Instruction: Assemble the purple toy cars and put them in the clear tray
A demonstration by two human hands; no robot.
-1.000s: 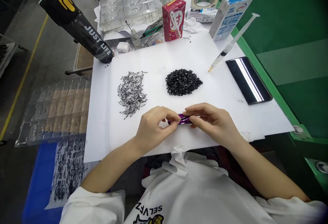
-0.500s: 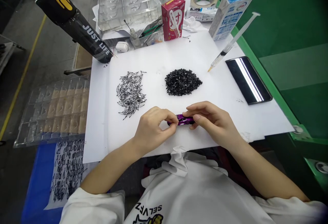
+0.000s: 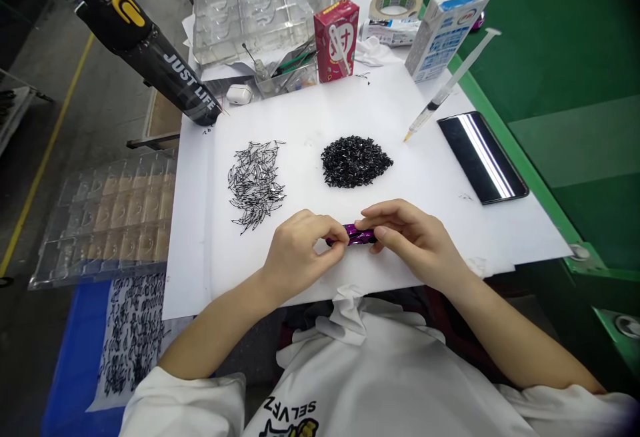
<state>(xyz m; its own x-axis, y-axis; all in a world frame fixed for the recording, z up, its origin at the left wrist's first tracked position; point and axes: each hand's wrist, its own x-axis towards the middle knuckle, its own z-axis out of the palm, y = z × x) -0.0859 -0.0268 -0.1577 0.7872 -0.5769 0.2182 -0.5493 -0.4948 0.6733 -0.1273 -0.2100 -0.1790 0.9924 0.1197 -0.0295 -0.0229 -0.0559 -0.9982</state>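
Hands meet just above the near edge of the white sheet point(image 3: 450, 177): your left hand point(image 3: 295, 250) pinches one end of the small purple tool point(image 3: 357, 235) between thumb and forefinger, and your right hand point(image 3: 415, 237) is closed on the other end the same way. The tool lies level between them, low over the paper. Set against the frames from a second and half a second ago, both grips and the tool's place are almost unchanged; only the view has drifted a little, so everything on the table sits slightly lower and further left. Just beyond your left hand lies the loose spread of thin black pieces point(image 3: 255, 180), and beyond your right hand the dense pile of black bits point(image 3: 356, 160), the two heaps well apart. To the right rests the dark phone point(image 3: 483, 156), with the syringe point(image 3: 445, 94) angled above it. Further back stand the red carton point(image 3: 336, 40) and the blue-and-white carton point(image 3: 443, 27), then the tape roll point(image 3: 397, 2), the clear trays point(image 3: 260, 4) and, at the far left, the black bottle point(image 3: 150, 50).
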